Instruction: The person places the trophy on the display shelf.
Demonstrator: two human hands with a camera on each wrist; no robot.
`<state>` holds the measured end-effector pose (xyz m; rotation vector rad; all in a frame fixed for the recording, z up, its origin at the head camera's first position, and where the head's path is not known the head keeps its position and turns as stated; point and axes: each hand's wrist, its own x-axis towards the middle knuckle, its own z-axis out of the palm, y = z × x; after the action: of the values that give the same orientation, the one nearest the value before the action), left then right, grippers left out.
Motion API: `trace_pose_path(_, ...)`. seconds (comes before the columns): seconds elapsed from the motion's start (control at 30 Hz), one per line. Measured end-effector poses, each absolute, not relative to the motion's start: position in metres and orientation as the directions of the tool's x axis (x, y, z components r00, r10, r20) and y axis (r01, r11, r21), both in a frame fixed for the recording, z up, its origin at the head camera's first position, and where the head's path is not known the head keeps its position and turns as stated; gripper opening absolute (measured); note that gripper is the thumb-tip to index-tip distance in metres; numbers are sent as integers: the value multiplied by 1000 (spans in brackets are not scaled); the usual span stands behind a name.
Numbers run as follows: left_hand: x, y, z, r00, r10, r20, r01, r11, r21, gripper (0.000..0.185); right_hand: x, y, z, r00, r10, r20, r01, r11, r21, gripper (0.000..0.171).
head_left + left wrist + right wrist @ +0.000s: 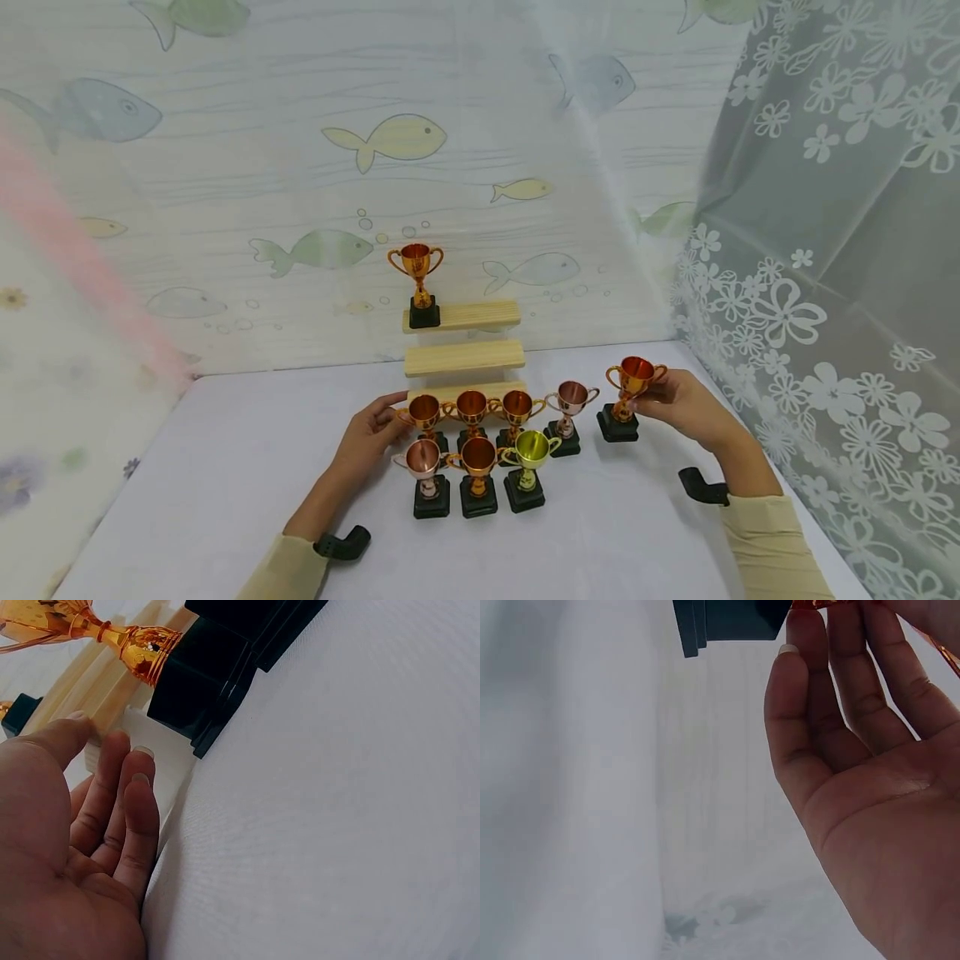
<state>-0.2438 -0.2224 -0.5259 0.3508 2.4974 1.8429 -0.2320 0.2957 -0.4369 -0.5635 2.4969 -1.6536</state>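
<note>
Nearest the head camera: two sleeved forearms with black wrist mounts, resting over the white table.

Right hand: fingers pinched on the stem and handle of the orange trophy, which stands upright on its black base at the right end of the group, apart from the pink-copper trophy. Right wrist view confirms fingertips closed on the orange metal just beside the dark base.

Left hand: fingers relaxed and nearly straight, holding nothing, tips just beside the copper trophy at the left end of the back row.

Appearance of the orange trophy: shiny orange cup, two looped handles, slim stem, square stepped black base.

Handling, as a judgement: likely light, rigid, thin plastic with a slick plated finish; top-heavy enough to tip if pushed at the cup. Handles probably fragile. Best hold: stem just above the base, or the base sides.

Also present: green trophy in the front row; three-step wooden stand behind the group, with one gold trophy on its top step.
</note>
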Motion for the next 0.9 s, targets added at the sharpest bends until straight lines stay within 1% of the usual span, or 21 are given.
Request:
trace_pose_path(0.1,-244,-223,-527,-974,190,123,175,283,943,48,-229,295,-431,-923,-358,140,-273,354,-894,25)
trace_pose_path(0.33,-246,-224,-528,-976,183,116,167,291,942,48,-223,290,-413,-905,-355,235,-360,341,-868,22)
trace_pose_path(0.5,-246,-223,-529,-975,192,117,169,282,944,48,-212,283,-389,-922,-310,232,-343,379,-859,23)
trace_pose_path(0.6,-247,-222,-528,-976,186,116,166,278,946,48,-210,278,-373,-925,-297,236,-341,380,-860,25)
trace_pose_path(0.77,-247,-223,-528,-978,176,112,160,291,943,47,-216,268,-351,-931,-284,229,-332,399,-855,25)
trace_pose_path(0.9,-246,-224,-529,-979,176,106,156,299,942,48,-224,254,-332,-942,-273,194,-300,431,-851,27)
